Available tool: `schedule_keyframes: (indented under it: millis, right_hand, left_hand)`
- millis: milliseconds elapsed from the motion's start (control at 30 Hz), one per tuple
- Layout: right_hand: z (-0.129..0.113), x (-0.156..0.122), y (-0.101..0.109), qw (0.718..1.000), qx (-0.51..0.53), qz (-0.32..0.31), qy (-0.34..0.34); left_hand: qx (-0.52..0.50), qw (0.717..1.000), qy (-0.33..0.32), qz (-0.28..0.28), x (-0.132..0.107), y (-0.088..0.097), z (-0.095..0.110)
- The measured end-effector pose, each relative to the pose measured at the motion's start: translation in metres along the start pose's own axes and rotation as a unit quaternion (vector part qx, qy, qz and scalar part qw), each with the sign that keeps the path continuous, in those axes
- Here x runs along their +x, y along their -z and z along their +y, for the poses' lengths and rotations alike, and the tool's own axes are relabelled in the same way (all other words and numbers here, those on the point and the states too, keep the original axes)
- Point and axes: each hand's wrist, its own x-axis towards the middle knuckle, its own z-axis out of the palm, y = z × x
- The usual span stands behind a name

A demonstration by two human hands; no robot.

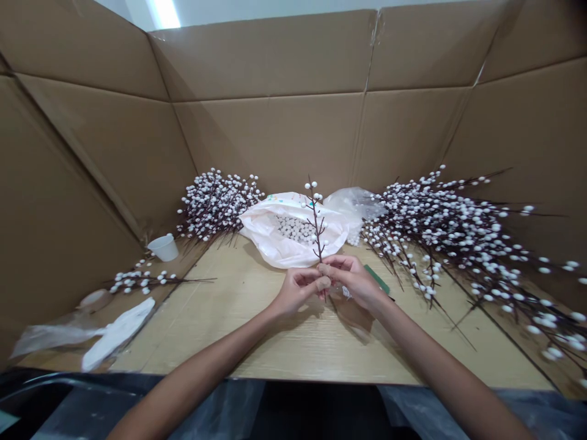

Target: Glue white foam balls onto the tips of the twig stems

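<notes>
In the middle of the wooden board (192, 330), my left hand (298, 291) and my right hand (351, 281) meet, fingertips pinching the lower stem of a thin brown twig with white beads (316, 223). The twig stands upright above my fingers, its bare end poking out below them. A small white bit shows just beside my right hand, too small to identify. A green strip (376, 278) lies close to my right wrist, partly hidden by that hand.
Heaps of beaded twigs lie at left (215, 205) and right (458, 244). Behind my hands is a white plastic bag of loose white beads (284, 235). A single beaded twig (142, 281), a white cup (165, 247) and crumpled plastic (117, 333) lie at left. Cardboard walls (270, 61) surround the board.
</notes>
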Motion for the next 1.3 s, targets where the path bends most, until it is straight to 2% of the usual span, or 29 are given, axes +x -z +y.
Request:
schedule_keyframes:
  millis: [533,667,833,900,1033,1167,1233,1300]
  right_hand:
    - [-0.003,-0.001,-0.003,1.000,0.004,0.017,-0.001]
    - [-0.002,0.000,-0.001,1.000,-0.006,0.018,0.002]
    - [0.002,0.004,0.005,0.997,-0.056,0.016,0.050]
    - [0.002,0.007,0.008,0.996,-0.076,0.015,0.050]
    - [-0.010,0.004,0.024,0.992,-0.093,0.046,0.065]
    - [-0.027,-0.023,0.057,0.971,-0.137,0.153,0.118]
    - [-0.029,-0.042,0.074,0.949,-0.230,0.184,0.110]
    - [-0.024,-0.060,0.089,0.918,-0.343,0.184,0.081]
  left_hand:
    - [0.006,1.000,0.002,0.001,0.000,0.002,-0.003]
    - [0.019,1.000,-0.002,-0.006,0.001,0.003,-0.005]
    - [0.045,0.998,-0.004,-0.039,0.004,0.005,-0.010]
    - [0.055,0.997,-0.007,-0.048,0.005,0.006,-0.013]
    - [0.066,0.997,-0.007,-0.041,0.007,0.006,-0.015]
    - [0.059,0.998,-0.003,-0.032,0.009,0.005,-0.015]
    - [0.055,0.997,-0.007,-0.044,0.010,0.004,-0.015]
    - [0.054,0.997,-0.009,-0.052,0.011,0.003,-0.016]
